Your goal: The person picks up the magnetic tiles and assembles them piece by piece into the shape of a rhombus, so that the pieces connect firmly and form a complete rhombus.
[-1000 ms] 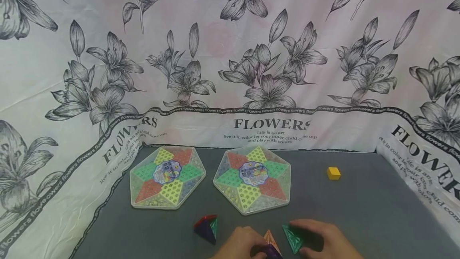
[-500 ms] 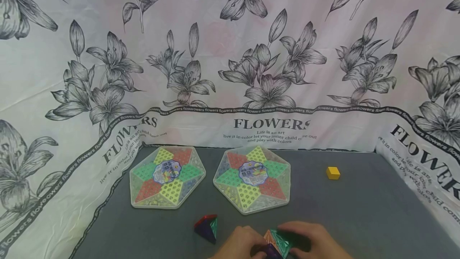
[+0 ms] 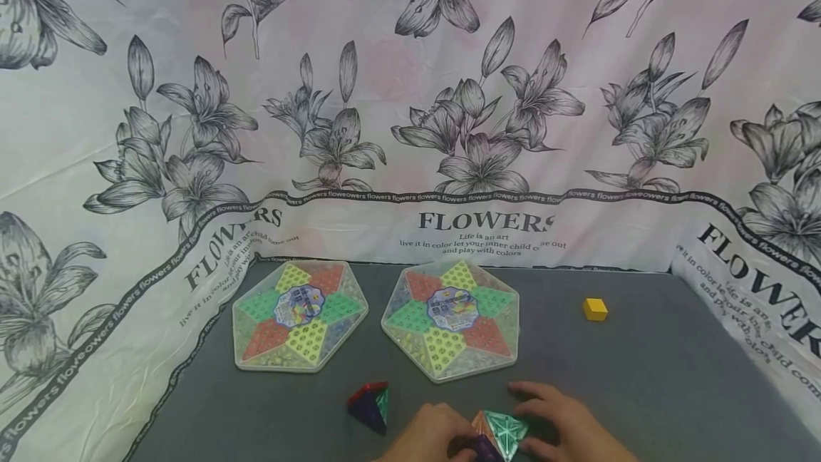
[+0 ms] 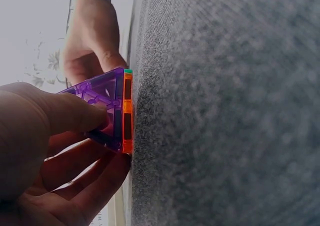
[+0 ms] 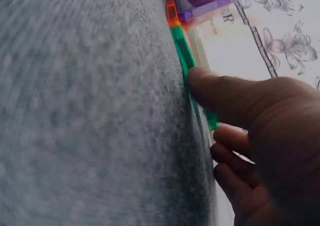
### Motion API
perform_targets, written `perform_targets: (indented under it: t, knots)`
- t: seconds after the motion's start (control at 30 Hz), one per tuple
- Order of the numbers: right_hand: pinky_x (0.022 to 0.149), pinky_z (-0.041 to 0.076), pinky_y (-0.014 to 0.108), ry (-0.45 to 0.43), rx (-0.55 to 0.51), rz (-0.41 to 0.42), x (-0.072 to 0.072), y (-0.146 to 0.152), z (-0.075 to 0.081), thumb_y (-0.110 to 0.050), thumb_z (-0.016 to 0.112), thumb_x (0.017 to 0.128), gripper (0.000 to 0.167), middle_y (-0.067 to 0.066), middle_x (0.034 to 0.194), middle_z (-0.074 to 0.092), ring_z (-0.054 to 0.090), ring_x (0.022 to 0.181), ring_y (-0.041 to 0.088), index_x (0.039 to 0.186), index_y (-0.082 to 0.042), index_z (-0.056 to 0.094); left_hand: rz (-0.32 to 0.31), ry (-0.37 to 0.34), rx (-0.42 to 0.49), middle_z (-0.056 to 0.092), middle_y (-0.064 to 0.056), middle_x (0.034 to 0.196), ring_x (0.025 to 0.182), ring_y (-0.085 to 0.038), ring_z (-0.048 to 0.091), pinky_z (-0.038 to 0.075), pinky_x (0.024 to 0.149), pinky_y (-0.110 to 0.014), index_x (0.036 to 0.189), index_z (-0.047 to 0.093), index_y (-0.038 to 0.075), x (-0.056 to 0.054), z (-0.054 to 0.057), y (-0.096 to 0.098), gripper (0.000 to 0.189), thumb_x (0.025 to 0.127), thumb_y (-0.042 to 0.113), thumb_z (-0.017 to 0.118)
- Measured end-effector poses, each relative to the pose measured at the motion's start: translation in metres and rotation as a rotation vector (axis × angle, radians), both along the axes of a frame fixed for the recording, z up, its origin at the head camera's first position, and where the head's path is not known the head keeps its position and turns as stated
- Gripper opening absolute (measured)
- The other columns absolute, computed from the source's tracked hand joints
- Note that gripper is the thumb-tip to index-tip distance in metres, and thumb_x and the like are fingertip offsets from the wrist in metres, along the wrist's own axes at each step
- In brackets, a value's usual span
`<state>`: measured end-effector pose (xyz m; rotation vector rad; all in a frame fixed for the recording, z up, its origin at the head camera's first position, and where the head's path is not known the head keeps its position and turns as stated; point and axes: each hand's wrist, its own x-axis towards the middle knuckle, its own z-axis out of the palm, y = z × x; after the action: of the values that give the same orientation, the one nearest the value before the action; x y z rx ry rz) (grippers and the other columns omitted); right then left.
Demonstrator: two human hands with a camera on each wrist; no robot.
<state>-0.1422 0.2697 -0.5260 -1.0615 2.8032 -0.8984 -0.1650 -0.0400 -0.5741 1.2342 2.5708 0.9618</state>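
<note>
My left hand (image 3: pixel 431 436) pinches a purple triangular magnetic tile (image 4: pixel 102 93) between thumb and fingers, holding it tilted up from the table. Along its foot runs an orange triangular tile (image 4: pixel 127 113), also seen in the head view. Flat on the table, a green triangular tile (image 3: pixel 507 432) lies with its edge against the orange one. My right hand (image 3: pixel 564 425) is beside the green tile; its thumb touches the tile's edge in the right wrist view, and its index finger is spread away from it. Left of my hands stands a small tile pyramid (image 3: pixel 368 408) in purple, red and green.
Two hexagonal clear boxes hold star-patterned game boards, the left box (image 3: pixel 272 358) and the right box (image 3: pixel 442 373), farther back on the grey table (image 3: pixel 641 376). A yellow cube (image 3: pixel 595 309) sits at the back right. A flower-printed cloth (image 3: pixel 398 127) surrounds the table.
My right hand has brought the green tile leftward against the orange tile, then spread its fingers and drawn slightly back. My left hand keeps its hold on the purple tile.
</note>
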Motion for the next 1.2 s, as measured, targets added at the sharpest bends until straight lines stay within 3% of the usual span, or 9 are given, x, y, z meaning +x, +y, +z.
perform_targets:
  t: [0.2,0.4,0.57,0.63,0.73,0.93,1.03,1.13,1.2]
  knots:
    - [0.092,0.059,0.025,-0.037,-0.201,-0.022,0.003,-0.007,-0.002,-0.028,0.085,0.098,0.033,0.001,0.133,0.075,0.068,0.121,0.003,0.128,-0.029,0.073,-0.003,-0.038,0.029,0.078,0.021,0.1,0.094,0.015,0.059,0.05,0.08,-0.01,0.114,0.086,0.023,0.0,0.001,-0.001,0.017,0.098,0.021,0.082]
    - [0.087,0.062,0.025,-0.049,-0.397,0.055,0.011,-0.026,-0.002,-0.008,0.081,0.098,0.037,0.005,0.126,0.077,0.073,0.111,0.005,0.133,-0.013,0.071,0.013,-0.052,0.07,0.079,0.02,0.101,0.094,0.014,0.061,0.052,0.081,-0.012,0.112,0.087,0.023,0.001,0.003,-0.001,0.016,0.096,0.021,0.082]
    - [0.083,0.064,0.029,-0.232,-0.521,0.121,0.017,-0.038,-0.003,-0.003,0.074,0.103,0.038,0.008,0.129,0.075,0.075,0.105,0.008,0.139,-0.007,0.066,0.036,-0.12,0.053,0.079,0.019,0.099,0.092,0.014,0.059,0.051,0.079,-0.013,0.11,0.086,0.024,0.0,0.003,0.0,0.014,0.096,0.023,0.083]
    - [0.085,0.064,0.03,-0.259,-0.528,0.128,0.018,-0.039,-0.003,-0.004,0.075,0.102,0.04,0.007,0.13,0.075,0.075,0.105,0.01,0.141,-0.007,0.065,0.048,-0.135,0.043,0.078,0.021,0.098,0.092,0.015,0.059,0.051,0.079,-0.014,0.109,0.086,0.024,0.0,0.003,0.0,0.013,0.096,0.024,0.083]
    - [0.083,0.063,0.029,-0.228,-0.502,0.124,0.018,-0.038,-0.005,-0.005,0.079,0.1,0.045,0.002,0.128,0.075,0.074,0.103,0.01,0.142,-0.008,0.065,0.057,-0.134,0.041,0.078,0.021,0.098,0.092,0.014,0.06,0.052,0.079,-0.014,0.108,0.086,0.024,0.001,0.005,0.0,0.013,0.096,0.024,0.083]
    - [0.077,0.059,0.026,-0.247,-0.441,0.093,0.017,-0.037,-0.005,-0.013,0.081,0.1,0.046,-0.004,0.125,0.073,0.069,0.102,0.004,0.143,-0.014,0.066,0.042,-0.054,0.052,0.08,0.019,0.103,0.097,0.012,0.063,0.052,0.081,-0.013,0.112,0.086,0.022,0.002,0.004,0.0,0.015,0.098,0.026,0.081]
    - [0.073,0.058,0.025,-0.216,-0.406,0.079,0.017,-0.038,-0.007,-0.017,0.082,0.1,0.046,-0.005,0.123,0.072,0.067,0.1,0.002,0.143,-0.016,0.066,0.036,-0.026,0.062,0.08,0.017,0.109,0.101,0.01,0.065,0.053,0.084,-0.013,0.117,0.085,0.022,0.002,0.003,0.0,0.019,0.1,0.027,0.08]
    - [0.071,0.058,0.025,-0.187,-0.394,0.071,0.017,-0.037,-0.011,-0.018,0.081,0.1,0.045,-0.006,0.124,0.072,0.067,0.098,0.0,0.144,-0.018,0.067,0.042,-0.072,0.088,0.08,0.017,0.112,0.104,0.01,0.066,0.055,0.086,-0.015,0.12,0.084,0.022,0.003,0.003,0.0,0.021,0.1,0.027,0.079]
    - [0.07,0.059,0.025,-0.153,-0.392,0.075,0.017,-0.037,-0.013,-0.017,0.081,0.1,0.045,-0.005,0.125,0.073,0.067,0.097,-0.001,0.143,-0.017,0.068,0.052,-0.154,0.132,0.079,0.018,0.112,0.103,0.01,0.067,0.056,0.086,-0.015,0.12,0.083,0.022,0.005,0.005,0.001,0.021,0.1,0.026,0.079]
